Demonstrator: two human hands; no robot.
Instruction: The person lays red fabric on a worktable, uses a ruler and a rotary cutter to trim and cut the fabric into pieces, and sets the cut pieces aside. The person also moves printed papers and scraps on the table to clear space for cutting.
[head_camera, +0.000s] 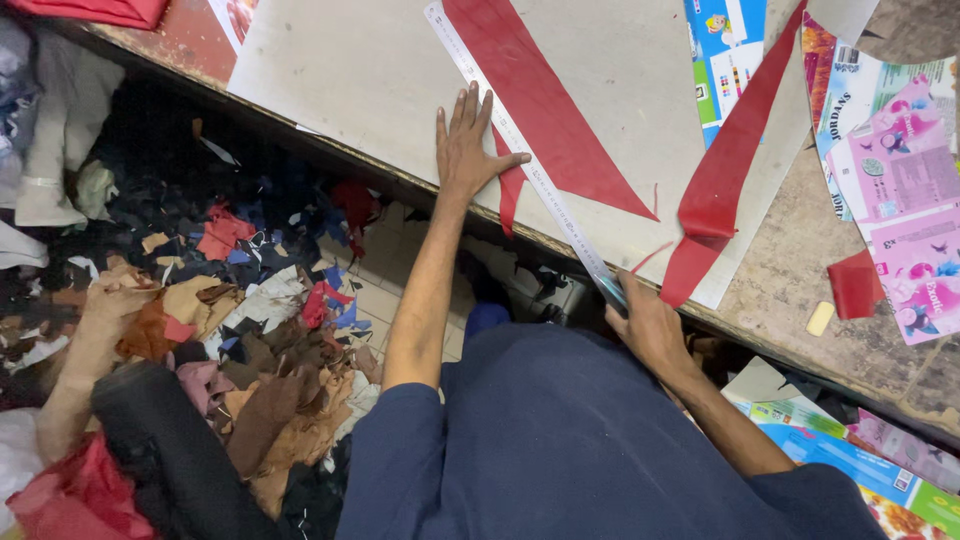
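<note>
My left hand (466, 148) lies flat with fingers spread on a long metal ruler (520, 150) that runs diagonally across a pale cutting board (370, 80). A red triangular sheet of material (545, 105) lies beside the ruler. My right hand (645, 322) is at the table's near edge, closed on a small blade (610, 292) at the ruler's lower end. A cut red strip (720, 180) hangs folded to the right of the hand.
Printed cardboard packaging (895, 190) covers the table's right side, with a small red scrap (857, 284) on it. Below the table's edge, the floor holds a heap of leather offcuts (230, 330) in brown, red, blue and black. More red material (100, 10) lies top left.
</note>
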